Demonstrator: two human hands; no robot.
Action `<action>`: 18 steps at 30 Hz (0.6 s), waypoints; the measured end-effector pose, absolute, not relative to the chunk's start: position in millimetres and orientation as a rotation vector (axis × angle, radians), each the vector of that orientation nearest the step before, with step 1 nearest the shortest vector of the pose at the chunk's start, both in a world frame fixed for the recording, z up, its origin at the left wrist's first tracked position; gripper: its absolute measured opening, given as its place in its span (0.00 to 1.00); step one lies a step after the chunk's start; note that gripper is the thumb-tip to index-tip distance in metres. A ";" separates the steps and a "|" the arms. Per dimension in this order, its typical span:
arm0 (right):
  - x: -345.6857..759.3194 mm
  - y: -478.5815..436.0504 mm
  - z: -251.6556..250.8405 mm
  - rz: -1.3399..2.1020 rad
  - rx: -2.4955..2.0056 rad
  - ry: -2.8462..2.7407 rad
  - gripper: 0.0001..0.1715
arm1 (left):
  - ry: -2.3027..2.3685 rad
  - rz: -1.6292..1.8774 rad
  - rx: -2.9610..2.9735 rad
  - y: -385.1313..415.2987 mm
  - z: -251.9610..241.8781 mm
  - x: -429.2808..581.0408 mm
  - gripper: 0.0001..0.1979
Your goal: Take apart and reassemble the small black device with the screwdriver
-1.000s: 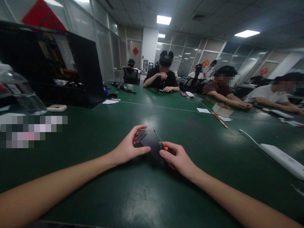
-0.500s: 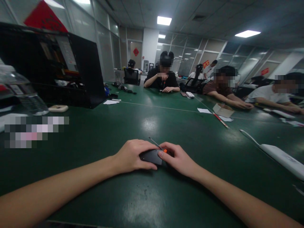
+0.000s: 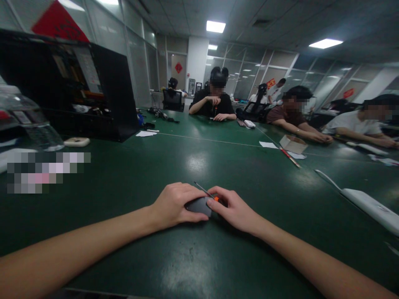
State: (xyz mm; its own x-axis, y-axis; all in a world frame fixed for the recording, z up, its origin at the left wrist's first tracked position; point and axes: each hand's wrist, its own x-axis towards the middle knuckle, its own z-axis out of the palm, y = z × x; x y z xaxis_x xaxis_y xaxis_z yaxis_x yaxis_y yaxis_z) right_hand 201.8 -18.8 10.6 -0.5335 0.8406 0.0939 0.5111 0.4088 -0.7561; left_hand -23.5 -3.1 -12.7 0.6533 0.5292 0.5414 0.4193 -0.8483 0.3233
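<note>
pressing a dark phone [image 3: 198, 205] onto the green worktop [image 3: 124, 178] with curled left hand [image 3: 174, 204], pinching a thin screwdriver [image 3: 202, 191] in right hand [image 3: 234, 209].

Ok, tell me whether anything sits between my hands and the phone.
Nothing visible does. The left hand lies over the phone, touching it. The right hand touches its right end while pinching a thin screwdriver, whose shaft points up and left over the phone. The phone lies on the green table.
</note>
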 end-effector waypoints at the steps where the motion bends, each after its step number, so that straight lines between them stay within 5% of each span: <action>1: 204.0 -16.8 12.0 0.902 -1.147 -2.253 0.17 | 0.813 0.972 2.694 -2.5 -13.5 -24.1 0.25; 9: 256.4 7.2 40.8 -0.588 -0.930 -2.786 0.15 | 0.968 0.825 2.672 2.7 -8.7 -28.5 0.22; 18: 257.0 2.4 51.2 -0.788 -0.724 -2.872 0.12 | 0.982 0.731 2.710 3.1 -7.0 -27.9 0.22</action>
